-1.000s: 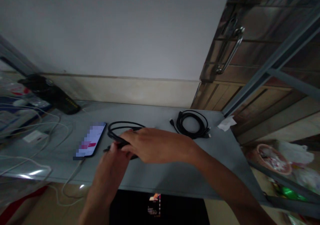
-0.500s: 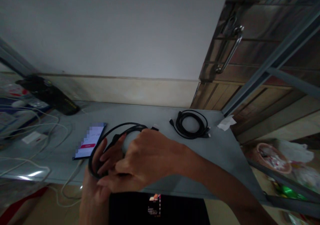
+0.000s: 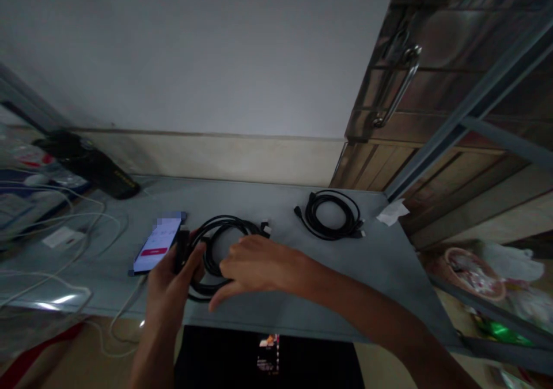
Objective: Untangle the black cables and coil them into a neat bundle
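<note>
Black cable (image 3: 250, 225): it lies in loose loops near the front of the surface (image 3: 367, 285), between and under your hands, just right of the phone (image 3: 159, 242).
Left hand (image 3: 166, 285): your thumb and fingers pinch a dark part of the cable at the left of the loops; whether that is a plug or a bundled length, you cannot tell from here.
Right hand (image 3: 254, 265): your fingers curl over the right side of the loops, thumb sticking out toward you; how firmly they press is hidden.
Loops: a light, even hold should serve best, with the turns lying side by side (a hard squeeze could kink them).
Plugs (image 3: 265, 229): they poke out past your right hand; mind them, as they could snag in the turns.
Phone: its lit screen is close to your left hand, so a wide sweep there might nudge it.
Surface: grey, with a second coil (image 3: 328, 233) and crumpled paper (image 3: 392, 212) to the right, a dark bottle (image 3: 101, 173) and white adapter (image 3: 64, 237) to the left.
Room: pale wall (image 3: 194, 60) behind, metal door handle (image 3: 404, 89) beyond, pink basket (image 3: 453, 256) low on the right.
</note>
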Demonstrator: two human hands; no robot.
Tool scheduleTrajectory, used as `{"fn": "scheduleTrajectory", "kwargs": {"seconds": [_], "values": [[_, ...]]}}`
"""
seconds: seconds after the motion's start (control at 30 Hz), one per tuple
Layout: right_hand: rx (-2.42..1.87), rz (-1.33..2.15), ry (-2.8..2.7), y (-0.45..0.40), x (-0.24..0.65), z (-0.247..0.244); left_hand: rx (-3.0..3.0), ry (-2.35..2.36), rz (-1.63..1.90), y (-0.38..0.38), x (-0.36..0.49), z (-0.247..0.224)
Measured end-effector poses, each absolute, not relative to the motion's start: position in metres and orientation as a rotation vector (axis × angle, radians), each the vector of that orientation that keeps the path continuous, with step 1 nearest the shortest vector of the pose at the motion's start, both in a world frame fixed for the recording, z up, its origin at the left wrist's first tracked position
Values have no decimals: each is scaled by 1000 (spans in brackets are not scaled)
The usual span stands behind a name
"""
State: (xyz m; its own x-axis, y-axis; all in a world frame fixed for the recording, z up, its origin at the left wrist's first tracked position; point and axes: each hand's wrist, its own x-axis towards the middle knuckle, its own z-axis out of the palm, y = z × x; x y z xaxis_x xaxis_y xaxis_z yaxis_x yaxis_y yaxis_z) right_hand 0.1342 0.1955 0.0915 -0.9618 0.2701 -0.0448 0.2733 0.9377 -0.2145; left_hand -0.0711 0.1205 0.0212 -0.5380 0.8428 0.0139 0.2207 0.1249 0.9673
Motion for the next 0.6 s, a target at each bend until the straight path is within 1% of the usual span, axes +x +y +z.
{"fn": "scheduleTrajectory", "kwargs": {"seconds": [0.13, 0.27, 0.37, 0.47, 0.6], "values": [[479, -168, 3006, 202, 130, 71, 1344, 2152, 1261, 133, -83, -1], [542, -122, 2937, 210, 128, 61, 1565, 2232, 1165, 148, -87, -21], [546, -127, 2911, 217, 127, 52, 1642, 2265, 1175, 153, -89, -39], [593, -86, 2986, 221, 127, 41, 1656, 2301, 1260, 152, -92, -51], [538, -118, 3051, 220, 128, 30, 1867, 2277, 1328, 145, -91, -46]]}}
